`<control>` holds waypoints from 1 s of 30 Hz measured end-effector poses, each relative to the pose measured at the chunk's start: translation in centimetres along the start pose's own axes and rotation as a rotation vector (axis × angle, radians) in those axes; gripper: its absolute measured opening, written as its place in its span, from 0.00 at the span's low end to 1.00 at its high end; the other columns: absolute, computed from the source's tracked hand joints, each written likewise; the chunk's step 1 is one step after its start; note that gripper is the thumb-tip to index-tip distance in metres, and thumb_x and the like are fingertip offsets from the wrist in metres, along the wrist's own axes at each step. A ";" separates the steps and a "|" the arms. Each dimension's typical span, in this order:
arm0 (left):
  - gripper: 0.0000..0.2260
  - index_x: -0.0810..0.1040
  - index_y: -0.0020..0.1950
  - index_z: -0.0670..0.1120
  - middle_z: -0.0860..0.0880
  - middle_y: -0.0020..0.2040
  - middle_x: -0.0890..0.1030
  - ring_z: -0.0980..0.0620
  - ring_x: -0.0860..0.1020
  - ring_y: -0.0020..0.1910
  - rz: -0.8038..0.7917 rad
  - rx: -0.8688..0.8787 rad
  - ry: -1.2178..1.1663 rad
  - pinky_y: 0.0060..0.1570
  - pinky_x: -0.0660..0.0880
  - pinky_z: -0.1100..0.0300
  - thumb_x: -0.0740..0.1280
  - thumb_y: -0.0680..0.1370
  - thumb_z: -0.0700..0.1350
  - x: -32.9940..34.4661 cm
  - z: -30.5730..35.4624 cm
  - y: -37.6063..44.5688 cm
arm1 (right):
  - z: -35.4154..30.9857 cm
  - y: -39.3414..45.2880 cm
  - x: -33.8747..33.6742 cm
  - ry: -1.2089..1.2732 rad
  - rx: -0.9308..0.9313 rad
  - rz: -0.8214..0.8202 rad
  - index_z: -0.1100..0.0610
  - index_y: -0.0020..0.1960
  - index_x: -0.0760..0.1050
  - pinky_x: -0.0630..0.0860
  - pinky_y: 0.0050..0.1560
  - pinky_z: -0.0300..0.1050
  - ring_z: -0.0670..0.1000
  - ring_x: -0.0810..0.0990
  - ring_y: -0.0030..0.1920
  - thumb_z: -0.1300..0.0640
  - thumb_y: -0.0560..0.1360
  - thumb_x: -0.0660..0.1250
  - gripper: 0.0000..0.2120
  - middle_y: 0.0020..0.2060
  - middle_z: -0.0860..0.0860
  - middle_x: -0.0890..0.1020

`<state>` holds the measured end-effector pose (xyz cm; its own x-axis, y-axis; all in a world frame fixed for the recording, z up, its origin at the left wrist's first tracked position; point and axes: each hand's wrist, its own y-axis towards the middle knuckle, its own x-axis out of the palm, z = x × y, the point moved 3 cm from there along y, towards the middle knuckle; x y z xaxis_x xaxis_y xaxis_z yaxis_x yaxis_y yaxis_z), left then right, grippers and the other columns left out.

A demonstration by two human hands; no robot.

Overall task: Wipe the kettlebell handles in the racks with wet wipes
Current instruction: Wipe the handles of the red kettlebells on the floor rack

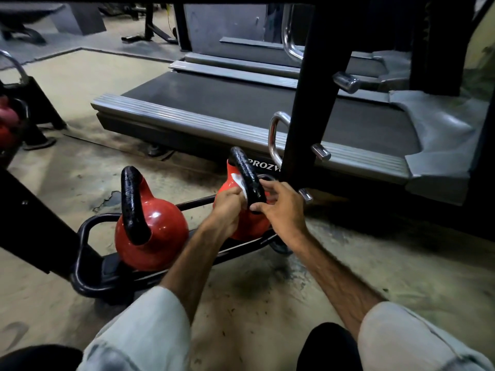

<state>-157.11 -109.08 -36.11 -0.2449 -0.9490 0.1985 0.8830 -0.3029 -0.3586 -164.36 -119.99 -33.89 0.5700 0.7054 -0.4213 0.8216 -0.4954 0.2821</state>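
From the head camera, two red kettlebells sit on the lowest tier of a black tubular rack (88, 253) at floor level. The right kettlebell (250, 223) has a glossy red body and a thick black handle (245, 172) with a rough, wet-looking sheen. The left hand (227, 202) pinches a white wet wipe (239, 183), pressing it against the inner side of that handle. The right hand (281, 207) grips the handle's near leg, fingers curled round it. The left kettlebell (151, 236) stands beside it, untouched, its black handle equally shiny. A treadmill (241, 108) lies just behind the rack on the worn floor
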 end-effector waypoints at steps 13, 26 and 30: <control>0.12 0.79 0.42 0.42 0.41 0.43 0.80 0.45 0.78 0.43 -0.034 0.018 0.081 0.49 0.74 0.52 0.57 0.78 0.35 0.4 -0.4 1.2 | 0.2 0.1 0.0 -0.032 -0.024 -0.017 0.55 0.60 0.80 0.79 0.48 0.35 0.46 0.82 0.46 0.61 0.58 0.83 0.31 0.48 0.45 0.79; 0.16 0.78 0.39 0.43 0.49 0.27 0.81 0.54 0.78 0.26 -0.022 -0.013 0.164 0.28 0.74 0.66 0.54 0.76 0.30 1.7 1.7 0.0 | 0.6 0.2 0.2 -0.057 -0.038 -0.037 0.53 0.62 0.79 0.80 0.49 0.41 0.44 0.80 0.44 0.60 0.59 0.82 0.31 0.49 0.45 0.78; 0.09 0.82 0.47 0.41 0.38 0.45 0.83 0.42 0.81 0.44 0.203 0.102 0.341 0.43 0.75 0.54 0.62 0.74 0.39 0.4 0.8 -0.3 | 0.6 -0.1 0.0 -0.056 -0.027 -0.050 0.52 0.64 0.78 0.78 0.48 0.37 0.37 0.76 0.41 0.59 0.61 0.82 0.32 0.49 0.44 0.77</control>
<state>-157.16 -109.28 -35.17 -0.1652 -0.9685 -0.1864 0.9581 -0.1127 -0.2634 -164.48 -120.24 -34.42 0.5273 0.6990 -0.4831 0.8495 -0.4460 0.2819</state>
